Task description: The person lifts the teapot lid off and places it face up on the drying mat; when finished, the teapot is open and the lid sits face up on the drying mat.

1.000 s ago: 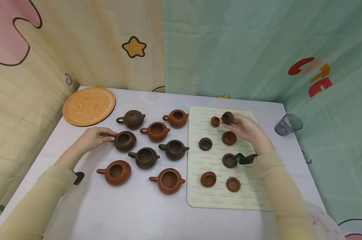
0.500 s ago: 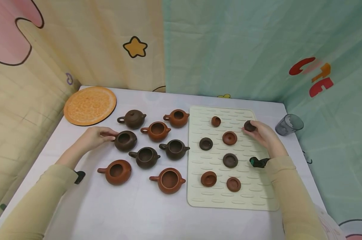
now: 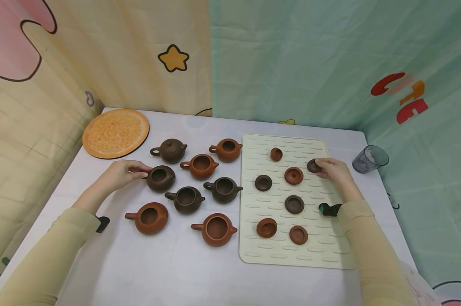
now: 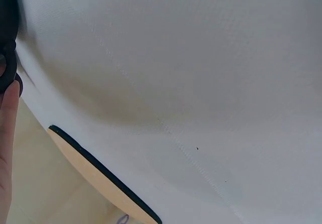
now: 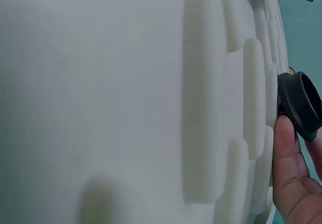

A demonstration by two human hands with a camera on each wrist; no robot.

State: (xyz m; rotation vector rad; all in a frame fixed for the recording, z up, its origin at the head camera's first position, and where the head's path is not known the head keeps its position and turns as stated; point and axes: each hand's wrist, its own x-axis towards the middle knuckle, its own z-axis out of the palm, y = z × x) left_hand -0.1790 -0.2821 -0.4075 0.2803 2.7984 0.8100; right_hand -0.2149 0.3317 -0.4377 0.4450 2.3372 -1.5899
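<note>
My left hand (image 3: 119,175) pinches the handle of a dark brown teapot (image 3: 160,179) that has an open top and stands on the white table. Its handle (image 4: 11,75) shows at the left edge of the left wrist view. Over the right part of the pale ribbed mat (image 3: 268,253), my right hand (image 3: 337,173) holds a small dark lid (image 3: 313,166) between thumb and fingers. In the right wrist view this lid (image 5: 300,102) is tilted with its hollow rim facing sideways, close to the mat. My palm hides part of it in the head view.
Several lidless teapots, reddish-brown (image 3: 217,230) and dark (image 3: 186,199), stand left of the mat. One dark teapot (image 3: 171,150) wears its lid. On the mat lie several loose lids, including a reddish one (image 3: 293,175). A round orange mat (image 3: 115,133) and a grey cup (image 3: 369,159) stand farther back.
My right hand has carried the dark lid rightward from beside the small reddish lid to the mat's right side, then slightly towards me. The left hand and its teapot stay put.
</note>
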